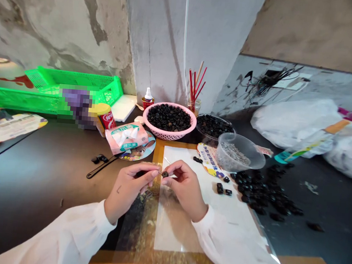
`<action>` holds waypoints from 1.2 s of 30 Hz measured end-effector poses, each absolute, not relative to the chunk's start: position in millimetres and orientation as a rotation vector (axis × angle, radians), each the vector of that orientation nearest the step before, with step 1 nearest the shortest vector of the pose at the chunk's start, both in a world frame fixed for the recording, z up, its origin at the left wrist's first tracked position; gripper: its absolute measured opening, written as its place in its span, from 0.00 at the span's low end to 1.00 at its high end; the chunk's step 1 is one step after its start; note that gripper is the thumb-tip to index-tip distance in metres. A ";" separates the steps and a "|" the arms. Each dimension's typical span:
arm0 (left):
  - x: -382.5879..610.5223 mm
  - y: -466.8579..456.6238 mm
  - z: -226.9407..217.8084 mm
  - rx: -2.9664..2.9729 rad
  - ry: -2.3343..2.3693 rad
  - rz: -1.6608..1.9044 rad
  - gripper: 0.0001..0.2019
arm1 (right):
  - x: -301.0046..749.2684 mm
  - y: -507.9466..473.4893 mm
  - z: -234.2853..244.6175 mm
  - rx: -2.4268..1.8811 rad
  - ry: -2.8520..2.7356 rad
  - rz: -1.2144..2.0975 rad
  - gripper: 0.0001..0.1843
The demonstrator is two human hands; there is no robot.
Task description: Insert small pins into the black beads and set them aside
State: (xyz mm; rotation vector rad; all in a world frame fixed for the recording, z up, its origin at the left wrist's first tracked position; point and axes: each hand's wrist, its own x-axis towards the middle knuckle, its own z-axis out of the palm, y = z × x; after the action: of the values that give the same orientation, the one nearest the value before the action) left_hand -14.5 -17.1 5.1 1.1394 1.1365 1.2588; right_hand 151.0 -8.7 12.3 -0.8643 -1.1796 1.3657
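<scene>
Over the middle of the work area my two hands meet, fingertips almost touching. My right hand (pixel 185 187) pinches a small round black piece (pixel 165 174) between thumb and index finger. A thin pin-like bit (pixel 160 172) sticks out of the closed fingertips of my left hand (pixel 133 187), pointing at that piece; its exact kind is too small to make out. A thin white stick (pixel 167 160) shows just behind my right fingers. Under my right hand lies a white sheet (pixel 174 233), with several loose black pieces (pixel 219 188) on its right part.
A pink basket (pixel 168 134) of black pieces stands behind my hands, beside a clear bowl (pixel 214 127) of more. A plastic tub (pixel 233 153) holds small metallic bits. Black pieces (pixel 265 192) are heaped at right. Left are a tissue pack (pixel 129 138) and a green crate (pixel 20 97).
</scene>
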 end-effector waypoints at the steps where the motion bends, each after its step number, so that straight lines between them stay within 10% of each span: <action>1: -14.8 -17.1 5.4 1.194 1.136 1.294 0.12 | 150.4 -9.5 12.9 -0.862 -1.190 1.366 0.18; 36: -19.5 -16.9 16.5 1.358 1.166 1.163 0.10 | 150.8 -8.6 4.8 -0.774 -0.931 1.741 0.18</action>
State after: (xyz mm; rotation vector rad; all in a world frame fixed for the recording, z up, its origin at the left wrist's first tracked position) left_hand -19.5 -16.9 16.5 1.3583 1.1661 1.1631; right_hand 150.8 -8.6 4.8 -0.7739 -0.9305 1.7408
